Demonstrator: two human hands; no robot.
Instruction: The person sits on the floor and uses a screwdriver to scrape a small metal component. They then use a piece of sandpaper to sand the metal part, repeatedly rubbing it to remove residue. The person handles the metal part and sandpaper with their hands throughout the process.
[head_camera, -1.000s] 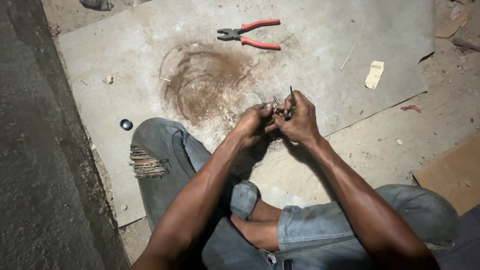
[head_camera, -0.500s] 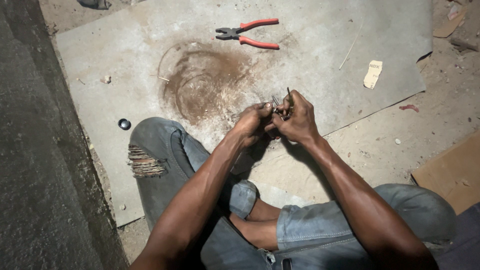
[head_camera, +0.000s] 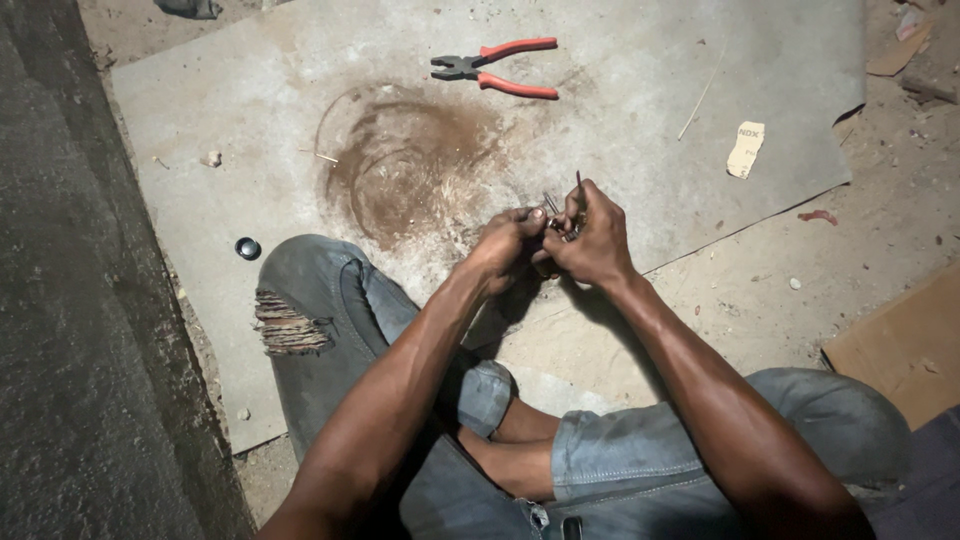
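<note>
My left hand (head_camera: 505, 247) and my right hand (head_camera: 594, 240) meet above a grey board (head_camera: 640, 60) on the ground. Both pinch a small metal part (head_camera: 562, 222) with thin pins sticking up between the fingers; most of it is hidden by my fingers. I sit cross-legged in blue jeans, with the torn left knee (head_camera: 292, 320) resting on the board.
Red-handled pliers (head_camera: 496, 67) lie on the board's far side, beyond a brown circular stain (head_camera: 410, 165). A small dark round cap (head_camera: 247, 247) lies left of my knee. A pale paper scrap (head_camera: 747, 148) lies to the right, cardboard (head_camera: 900, 345) at the far right, a dark concrete strip (head_camera: 70, 300) on the left.
Both hands stay together on the small metal part, with only slight finger shifts. The view has drifted a little; nothing on the ground has moved.
</note>
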